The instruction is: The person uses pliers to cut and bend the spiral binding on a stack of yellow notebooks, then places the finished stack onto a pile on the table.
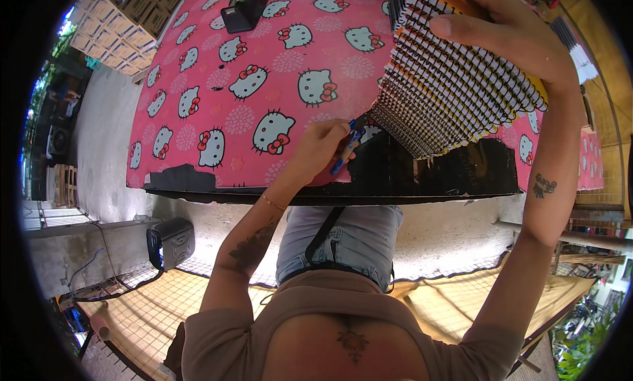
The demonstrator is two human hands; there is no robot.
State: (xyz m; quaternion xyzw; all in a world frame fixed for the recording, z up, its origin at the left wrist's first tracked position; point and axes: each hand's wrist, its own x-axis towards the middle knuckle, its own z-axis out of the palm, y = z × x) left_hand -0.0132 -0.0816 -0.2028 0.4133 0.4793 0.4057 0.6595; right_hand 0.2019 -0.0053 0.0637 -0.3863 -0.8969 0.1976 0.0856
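A tall stack of wire-bound notebooks (461, 84) leans at the right of the table, its rows of dark coils facing me and yellow-orange edges showing. My right hand (508, 34) reaches over its top and grips it, thumb lying against the coils. Close to the stack's lower left corner, my left hand (323, 150) is closed around a slim blue tool (347, 147), like a pen or a cutter. Its dark end points up toward the stack's corner; I cannot make out which kind it is.
The table wears a pink cartoon-cat cover (264, 84), torn at the near edge where a black surface (461, 173) shows. A black device (245, 8) stands at the far side. Stacked cartons (122, 34) rise at far left; a black container (171, 242) sits below the table.
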